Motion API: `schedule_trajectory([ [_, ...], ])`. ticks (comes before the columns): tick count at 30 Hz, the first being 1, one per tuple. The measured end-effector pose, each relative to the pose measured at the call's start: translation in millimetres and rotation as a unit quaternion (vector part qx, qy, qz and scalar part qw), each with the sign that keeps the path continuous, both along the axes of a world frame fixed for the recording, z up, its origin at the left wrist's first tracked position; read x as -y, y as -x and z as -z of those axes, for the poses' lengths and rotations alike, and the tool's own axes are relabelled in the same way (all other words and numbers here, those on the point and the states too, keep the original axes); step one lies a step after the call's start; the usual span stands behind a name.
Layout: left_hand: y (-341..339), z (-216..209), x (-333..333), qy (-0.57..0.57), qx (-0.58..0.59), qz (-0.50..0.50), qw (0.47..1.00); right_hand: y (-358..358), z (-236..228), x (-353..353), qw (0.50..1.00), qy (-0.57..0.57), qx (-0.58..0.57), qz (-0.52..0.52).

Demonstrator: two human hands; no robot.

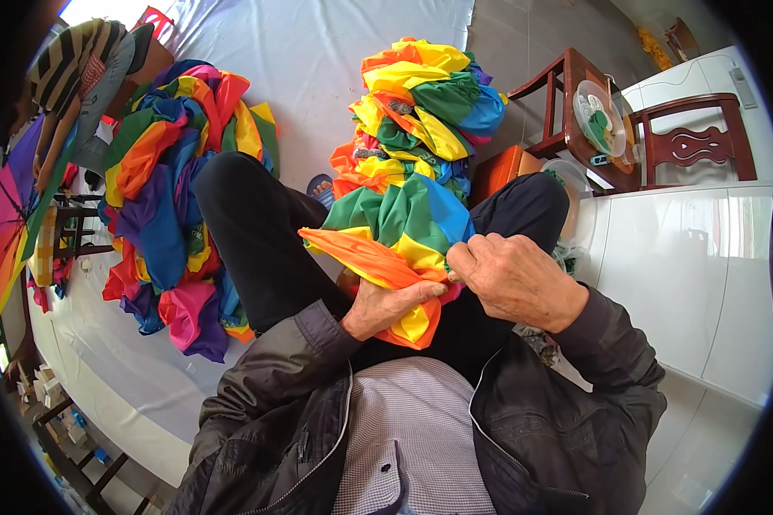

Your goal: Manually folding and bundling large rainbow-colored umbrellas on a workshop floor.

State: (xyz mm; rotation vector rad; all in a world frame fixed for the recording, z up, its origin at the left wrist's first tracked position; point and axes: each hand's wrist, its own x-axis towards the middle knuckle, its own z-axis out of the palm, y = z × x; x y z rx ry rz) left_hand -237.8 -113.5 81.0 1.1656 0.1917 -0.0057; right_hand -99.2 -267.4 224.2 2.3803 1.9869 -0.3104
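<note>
A rainbow-coloured cloth (378, 253), with green, orange, yellow and blue panels, lies across my lap. My left hand (386, 305) grips its bunched orange and yellow part, thumb on top. Close beside it, my right hand (511, 279) is closed with thumb and forefinger pinched at the cloth's right edge; whatever sits between those fingertips is too small to make out. Beyond my knees the cloth meets a tall heap of similar rainbow fabric (421, 103), and I cannot tell where one ends and the other begins.
At the left lies another big heap of rainbow fabric (167, 189). A person in a striped top (77, 64) sits at the far left by a rainbow umbrella (13, 223). To the right stand a wooden chair (696, 142), a plastic tub (599, 116) and white cabinets (678, 266).
</note>
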Motion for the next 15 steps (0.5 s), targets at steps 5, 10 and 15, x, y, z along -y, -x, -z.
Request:
schedule_trajectory([
  [5, 1, -5, 2, -0.002, 0.011, -0.013, 1.0, 6, 8, 3, 0.995, -0.026, -0.077, 0.061],
  [10, 2, -6, -1, 0.003, 0.001, -0.013, 1.0, 8, 11, 5, 0.988, -0.075, -0.1, 0.095],
  [15, 2, -5, 0, 0.009, -0.002, -0.012, 1.0, 3, -4, 1, 0.995, -0.06, -0.047, 0.07],
])
